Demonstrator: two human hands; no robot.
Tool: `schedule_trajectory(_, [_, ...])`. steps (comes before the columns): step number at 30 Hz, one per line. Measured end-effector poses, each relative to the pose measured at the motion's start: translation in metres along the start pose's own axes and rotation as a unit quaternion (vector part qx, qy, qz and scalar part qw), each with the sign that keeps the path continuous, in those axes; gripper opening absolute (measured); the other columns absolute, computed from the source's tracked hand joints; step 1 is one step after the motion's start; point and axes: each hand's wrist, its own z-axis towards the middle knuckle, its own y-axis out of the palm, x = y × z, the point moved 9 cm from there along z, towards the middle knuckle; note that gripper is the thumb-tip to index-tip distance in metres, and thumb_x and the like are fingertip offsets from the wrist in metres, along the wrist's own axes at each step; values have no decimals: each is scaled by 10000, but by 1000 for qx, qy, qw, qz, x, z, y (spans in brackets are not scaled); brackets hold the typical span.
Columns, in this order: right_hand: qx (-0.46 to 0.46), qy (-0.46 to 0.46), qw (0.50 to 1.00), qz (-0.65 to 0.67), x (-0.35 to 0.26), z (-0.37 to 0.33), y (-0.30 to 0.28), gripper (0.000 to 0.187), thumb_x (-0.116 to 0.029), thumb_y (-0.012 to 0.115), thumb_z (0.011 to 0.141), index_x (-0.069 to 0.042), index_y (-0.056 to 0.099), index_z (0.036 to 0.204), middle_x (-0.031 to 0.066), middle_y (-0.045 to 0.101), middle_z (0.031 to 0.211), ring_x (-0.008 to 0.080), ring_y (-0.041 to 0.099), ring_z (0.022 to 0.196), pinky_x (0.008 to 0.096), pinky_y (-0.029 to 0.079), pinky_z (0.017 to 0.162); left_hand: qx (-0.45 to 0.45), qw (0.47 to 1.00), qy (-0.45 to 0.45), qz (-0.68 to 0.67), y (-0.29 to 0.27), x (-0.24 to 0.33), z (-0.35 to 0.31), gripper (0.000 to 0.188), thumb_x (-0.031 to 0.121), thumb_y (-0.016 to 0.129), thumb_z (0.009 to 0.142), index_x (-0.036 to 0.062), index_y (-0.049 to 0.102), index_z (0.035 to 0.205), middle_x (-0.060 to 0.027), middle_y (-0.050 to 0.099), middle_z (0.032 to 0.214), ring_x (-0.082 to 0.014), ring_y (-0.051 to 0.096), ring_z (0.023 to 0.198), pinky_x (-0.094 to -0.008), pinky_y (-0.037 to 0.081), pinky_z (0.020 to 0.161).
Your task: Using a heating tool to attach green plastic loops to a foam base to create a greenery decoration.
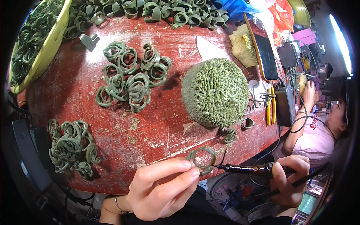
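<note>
Between its thumb and fingers my left hand (161, 187) pinches a green wax ring (204, 156) near the table's front edge. My right hand (290, 180) is wrapped round a dark pen-like wax tool (247, 169) with a cable. The tool's thin metal tip touches or almost touches the right side of the ring; I cannot tell which. Just beyond the hands stands a round, rough-topped green block (217, 92). A small cluster of green rings (227, 134) and a single ring (247, 123) lie beside it.
Ring piles lie on the red table (165, 127): one mid-left (131, 75), one near left (73, 148), and a long heap (150, 11) at the back. A yellow basket (45, 56) holds more. At right are a phone (262, 48), yellow-handled pliers (270, 107) and a co-worker (311, 131).
</note>
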Motion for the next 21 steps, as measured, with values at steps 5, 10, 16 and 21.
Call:
schedule_trajectory(5, [4, -10, 1000, -2, 0, 1, 0, 425, 51, 562, 576, -69, 563, 983, 123, 498, 852, 246, 505, 686, 329, 416, 576, -74, 996, 10, 51, 8, 4, 3, 359, -118, 653, 617, 16, 516, 920, -136, 427, 947, -187, 592, 722, -243, 537, 616])
schedule_trajectory(10, [-2, -40, 999, 6, -2, 1, 1, 416, 27, 576, 572, -50, 562, 981, 138, 499, 837, 240, 503, 661, 322, 407, 551, -72, 995, 21, 59, 8, 7, 3, 340, -115, 656, 624, 11, 517, 908, -138, 425, 947, -199, 596, 724, -247, 539, 622])
schedule_trajectory(16, [46, -50, 998, 13, -1, -3, 1, 457, 7, 579, 585, -56, 536, 1035, 140, 495, 838, 246, 501, 668, 326, 401, 553, -69, 996, 6, 57, 7, 3, 2, 356, -121, 664, 604, 15, 517, 899, -138, 426, 944, -194, 588, 715, -244, 536, 604])
schedule_trajectory(21, [23, 5, 999, -21, 6, -6, -2, 483, 6, 574, 607, -80, 520, 1079, 126, 487, 856, 251, 498, 708, 335, 400, 588, -43, 999, -14, 22, 6, -1, 2, 361, -96, 696, 576, 7, 557, 893, -127, 488, 916, -174, 580, 712, -224, 513, 588])
